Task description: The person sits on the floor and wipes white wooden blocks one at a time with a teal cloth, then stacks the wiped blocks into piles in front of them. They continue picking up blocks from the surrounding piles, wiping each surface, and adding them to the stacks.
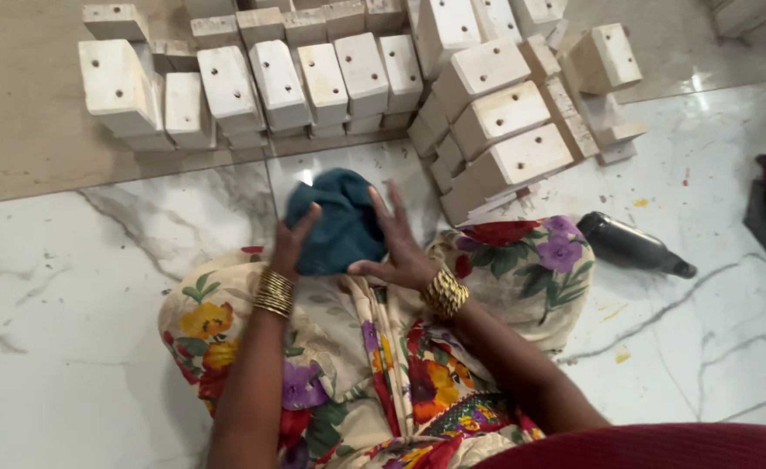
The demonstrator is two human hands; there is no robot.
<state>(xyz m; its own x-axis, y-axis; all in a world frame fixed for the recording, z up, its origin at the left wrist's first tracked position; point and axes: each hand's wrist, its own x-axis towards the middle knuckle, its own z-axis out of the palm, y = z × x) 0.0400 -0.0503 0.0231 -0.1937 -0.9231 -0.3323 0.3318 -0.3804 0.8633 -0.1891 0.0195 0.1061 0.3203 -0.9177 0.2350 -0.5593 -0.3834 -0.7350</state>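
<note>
Step in hand: both hands press and bunch a soft, dark teal cloth over the lap, so it looks like folding or wadding.
Left hand: thumb and fingers curl on the cloth's left edge, holding it.
Right hand: fingers spread wide, palm flat against the cloth's right side, pushing, not closed.
Cloth: above the knees, on the flowery dress.
Nearby: pale wooden blocks with holes on the floor, a dark bottle lying on its side.
Next move needs: a firm hold with one hand, I think.
</note>
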